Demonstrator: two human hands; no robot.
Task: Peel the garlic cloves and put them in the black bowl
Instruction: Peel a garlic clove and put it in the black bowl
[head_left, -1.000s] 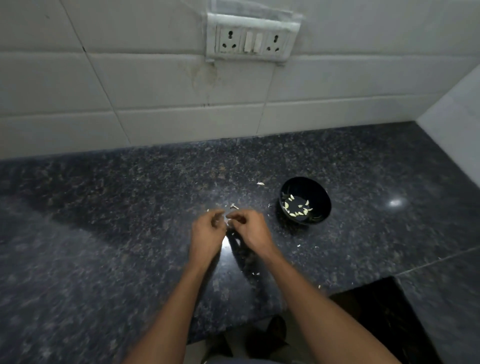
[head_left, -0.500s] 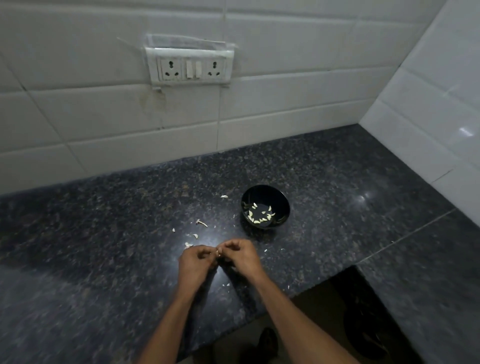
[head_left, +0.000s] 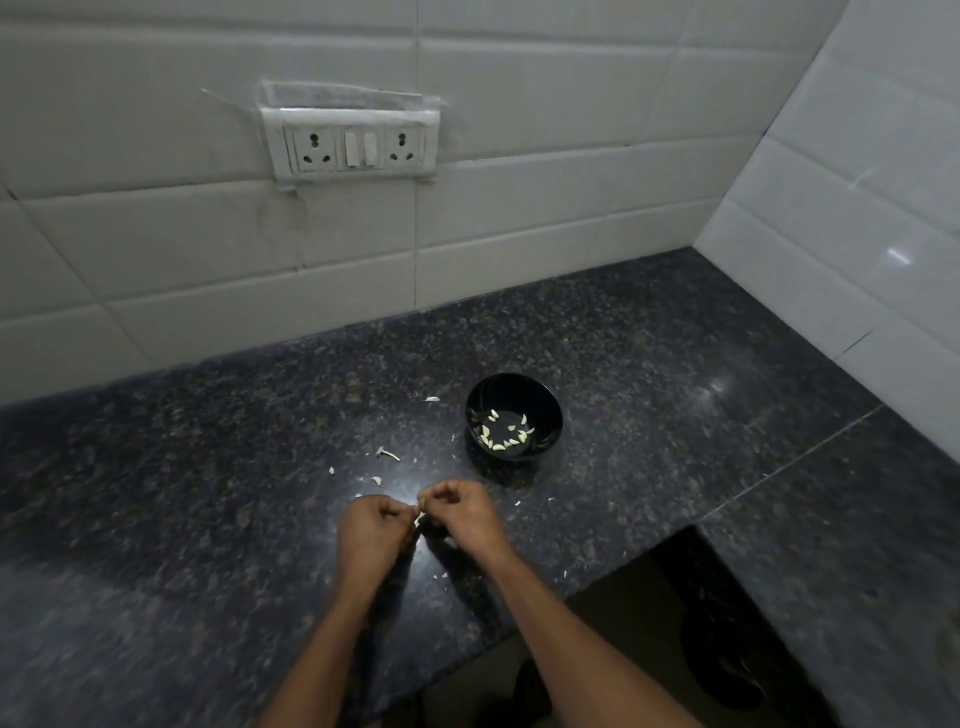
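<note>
White wall tiles and a twin socket panel (head_left: 350, 148) back a dark speckled stone table (head_left: 208, 493) that runs into a corner. Both hands meet just above it: the left hand (head_left: 374, 530) and right hand (head_left: 462, 512) have their fingers curled inward, pinching a small pale garlic clove (head_left: 418, 517) between them, mostly hidden by the fingertips. The black bowl (head_left: 545, 410) stands near, beyond the right hand, with peeled cloves (head_left: 506, 431) lying in its bottom; bits of skin (head_left: 387, 453) are scattered around. A clove this small looks light and firm, likely slick once bare, its papery skin thin and easily torn. Best held by the ends, with a nail lifting the skin at the tip.
</note>
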